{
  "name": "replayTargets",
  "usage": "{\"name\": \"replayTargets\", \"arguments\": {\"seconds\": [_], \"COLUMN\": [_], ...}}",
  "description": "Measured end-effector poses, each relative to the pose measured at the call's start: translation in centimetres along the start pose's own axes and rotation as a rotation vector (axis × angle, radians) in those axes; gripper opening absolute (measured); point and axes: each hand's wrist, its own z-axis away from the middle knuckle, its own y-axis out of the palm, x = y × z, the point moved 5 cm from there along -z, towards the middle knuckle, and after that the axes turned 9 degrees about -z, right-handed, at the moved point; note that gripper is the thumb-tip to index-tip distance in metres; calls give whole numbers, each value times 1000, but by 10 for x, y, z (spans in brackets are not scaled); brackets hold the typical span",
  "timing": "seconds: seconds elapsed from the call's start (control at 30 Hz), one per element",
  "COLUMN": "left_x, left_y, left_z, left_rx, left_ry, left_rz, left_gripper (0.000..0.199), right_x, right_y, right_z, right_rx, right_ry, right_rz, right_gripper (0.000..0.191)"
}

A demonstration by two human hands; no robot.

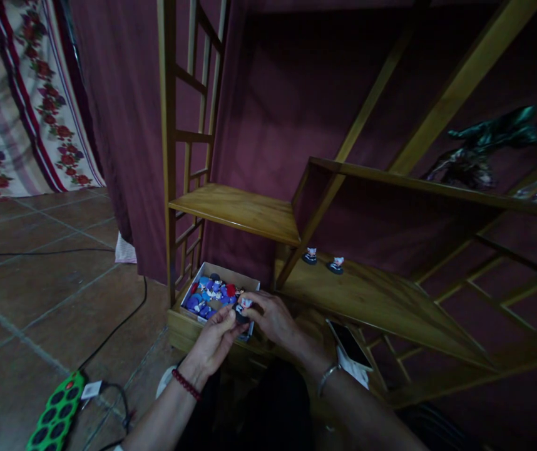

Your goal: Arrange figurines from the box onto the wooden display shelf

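A small figurine with a white and red top and a dark base [241,308] is held between both hands, in front of an open cardboard box [240,277]. My left hand [216,337] grips its base from the left, fingers closed. From the right, my right hand [270,316] pinches the same figurine near its top. Inside the box lie several small blue, purple and red figures [209,294]. Two similar figurines, one [310,255] further left and another [336,265] beside it, stand upright on the wooden shelf [367,294] at the right.
A higher wooden shelf [240,210] juts out above the box. A phone [349,343] lies right of my right hand. Far right, a dark green sculpture [494,141] stands on an upper shelf. A green power strip [58,413] and cables lie on the tiled floor.
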Motion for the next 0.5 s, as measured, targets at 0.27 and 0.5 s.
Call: {"name": "replayTargets", "arguments": {"seconds": [0.27, 0.5], "left_x": [0, 3], "left_y": [4, 9], "left_z": [2, 4], "left_rx": [-4, 7], "left_ry": [-10, -14], "left_rz": [-16, -25], "left_gripper": [21, 17], "right_x": [1, -2], "right_y": [-4, -6], "right_z": [5, 11], "right_rx": [-3, -18], "right_ry": [21, 1], "right_rz": [34, 48], "right_gripper": [17, 19]}}
